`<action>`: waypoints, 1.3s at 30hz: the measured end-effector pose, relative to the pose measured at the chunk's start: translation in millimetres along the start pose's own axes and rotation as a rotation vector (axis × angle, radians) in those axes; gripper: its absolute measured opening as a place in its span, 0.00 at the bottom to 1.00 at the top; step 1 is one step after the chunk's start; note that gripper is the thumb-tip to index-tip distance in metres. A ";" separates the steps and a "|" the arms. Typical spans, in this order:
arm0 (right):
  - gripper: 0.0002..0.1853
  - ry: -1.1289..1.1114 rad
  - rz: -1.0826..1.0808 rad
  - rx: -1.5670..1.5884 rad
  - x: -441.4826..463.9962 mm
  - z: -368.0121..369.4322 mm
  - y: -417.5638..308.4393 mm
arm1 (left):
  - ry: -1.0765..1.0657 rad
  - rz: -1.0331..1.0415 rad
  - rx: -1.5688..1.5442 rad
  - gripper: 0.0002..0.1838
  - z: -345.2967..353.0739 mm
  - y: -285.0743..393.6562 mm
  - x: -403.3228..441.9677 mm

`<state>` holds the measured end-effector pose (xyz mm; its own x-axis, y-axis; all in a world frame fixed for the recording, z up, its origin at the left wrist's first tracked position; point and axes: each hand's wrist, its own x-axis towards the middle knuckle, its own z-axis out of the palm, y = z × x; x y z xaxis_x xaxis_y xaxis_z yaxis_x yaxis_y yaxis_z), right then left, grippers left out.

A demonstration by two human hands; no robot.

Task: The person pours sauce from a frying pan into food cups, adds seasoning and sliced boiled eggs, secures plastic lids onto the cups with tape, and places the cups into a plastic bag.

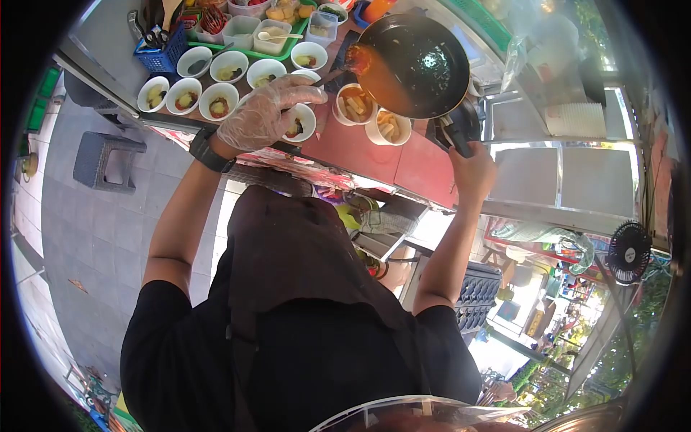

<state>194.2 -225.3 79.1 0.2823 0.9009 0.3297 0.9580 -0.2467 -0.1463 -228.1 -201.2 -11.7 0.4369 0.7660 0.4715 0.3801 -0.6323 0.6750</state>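
Note:
My left hand, in a clear plastic glove, is closed on a utensil whose thin dark handle runs toward the pan's rim; a reddish-orange piece sits at its far end. My bare right hand grips the black handle of a frying pan. Orange-red soup lies along the pan's left side, and the pan tilts over two white cups. The left cup and the right cup hold pale pieces, the left one with orange liquid.
White bowls with small portions stand in rows at the left. Behind them are a green tray of containers and a blue basket of utensils. A dark pan lies under the raised pan. A stool and a fan are farther off.

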 end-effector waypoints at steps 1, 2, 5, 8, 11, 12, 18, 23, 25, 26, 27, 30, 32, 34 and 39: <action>0.16 0.001 0.001 -0.001 0.7 0.4 1.0 | 0.007 0.012 0.016 0.26 0.0 0.0 0.1; 0.16 -0.002 0.000 -0.003 1.5 1.3 2.5 | 0.006 0.013 0.015 0.26 0.2 0.1 0.3; 0.16 -0.011 0.009 0.002 2.0 0.0 2.3 | 0.020 0.031 0.031 0.25 -0.1 1.3 -0.1; 0.16 -0.010 0.013 0.005 1.8 -0.4 2.5 | 0.001 0.003 0.034 0.22 -0.7 2.4 0.0; 0.16 0.006 0.005 0.000 1.5 -0.8 2.6 | 0.009 0.026 0.010 0.27 -0.8 1.1 -0.1; 0.16 0.012 0.001 -0.002 1.3 -0.9 2.8 | 0.005 0.022 0.011 0.27 -0.8 1.0 -0.2; 0.17 -0.001 0.012 -0.001 1.8 -0.3 4.6 | -0.009 0.014 0.025 0.25 -2.7 5.8 1.9; 0.18 -0.033 0.037 0.040 1.5 2.8 7.7 | -0.034 -0.004 0.041 0.24 -2.4 7.1 2.7; 0.18 -0.061 0.055 0.062 2.1 7.8 13.7 | -0.055 -0.023 0.019 0.25 -2.6 7.9 4.2; 0.18 -0.083 0.051 0.098 2.5 10.7 17.8 | -0.057 -0.021 0.019 0.25 -2.2 7.8 5.3; 0.18 -0.105 0.047 0.135 2.8 11.1 19.8 | -0.026 -0.006 0.005 0.25 -1.6 7.8 6.4; 0.18 -0.134 0.081 0.170 2.2 7.7 24.3 | 0.023 0.029 -0.026 0.26 -3.9 16.4 14.5; 0.18 -0.114 0.073 0.184 0.3 2.2 27.0 | 0.039 0.049 -0.044 0.27 -3.9 18.9 17.6; 0.18 -0.093 0.065 0.197 -1.8 -2.8 32.0 | 0.020 0.054 -0.063 0.26 -2.4 16.6 19.3; 0.19 -0.092 0.173 0.111 -10.0 -20.6 36.4 | 0.001 0.049 -0.102 0.26 10.2 14.3 20.5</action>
<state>227.2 -250.7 89.6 0.4311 0.8786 0.2054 0.8829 -0.3638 -0.2969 -205.4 -195.8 1.9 0.4525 0.7344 0.5058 0.2733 -0.6541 0.7053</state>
